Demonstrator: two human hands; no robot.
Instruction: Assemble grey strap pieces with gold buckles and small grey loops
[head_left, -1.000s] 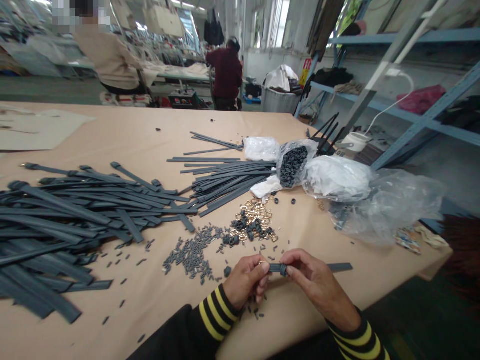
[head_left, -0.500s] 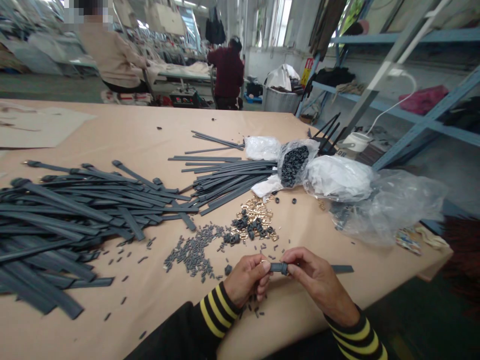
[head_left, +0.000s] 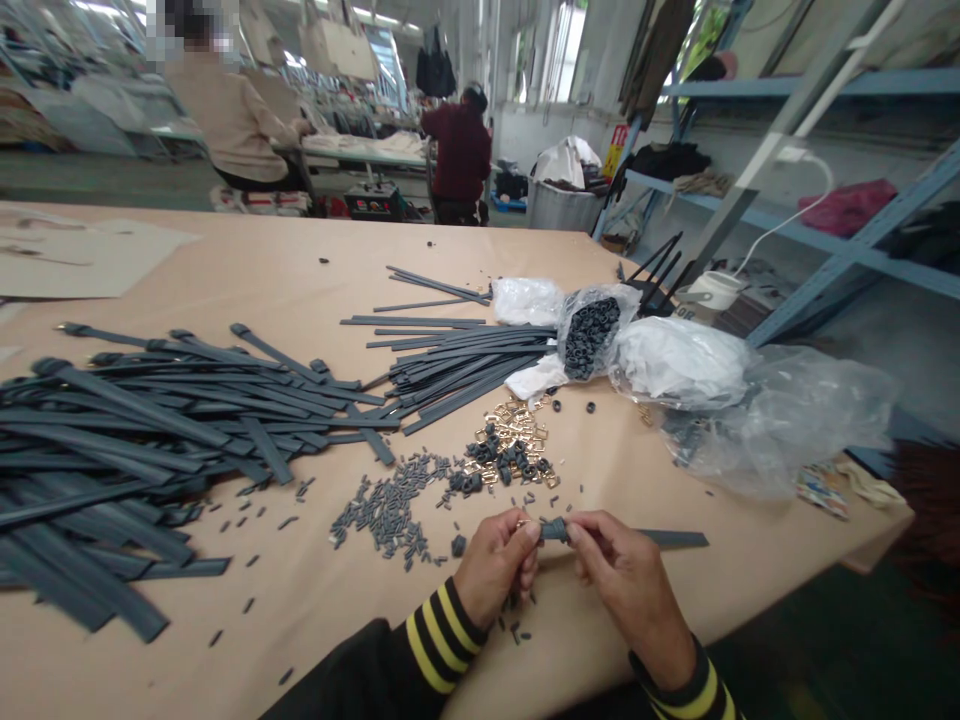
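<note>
Between my hands, over the table's front part, is a dark grey strap (head_left: 671, 538) with a knotted loop (head_left: 555, 530) around it. My left hand (head_left: 495, 565) is closed on the strap's left end, where a bit of gold metal shows at the fingertips. My right hand (head_left: 626, 575) pinches the strap just right of the loop; the strap's tail sticks out beyond this hand. Just behind my hands lie gold buckles (head_left: 525, 425) mixed with dark knotted loops (head_left: 510, 460). A heap of small grey pieces (head_left: 397, 505) spreads to the left of them.
Many straps with buckled ends (head_left: 150, 410) are piled at the left. Plain straps (head_left: 465, 365) lie farther back. A plastic bag of loops (head_left: 590, 335) and white bags (head_left: 682, 360) stand to the right. Shelving (head_left: 840, 235) borders the table. Two people sit working in the background.
The knotted loop has shifted left along the strap, closer to my left fingers. My right hand has moved slightly left with it. The view has tilted a little.
</note>
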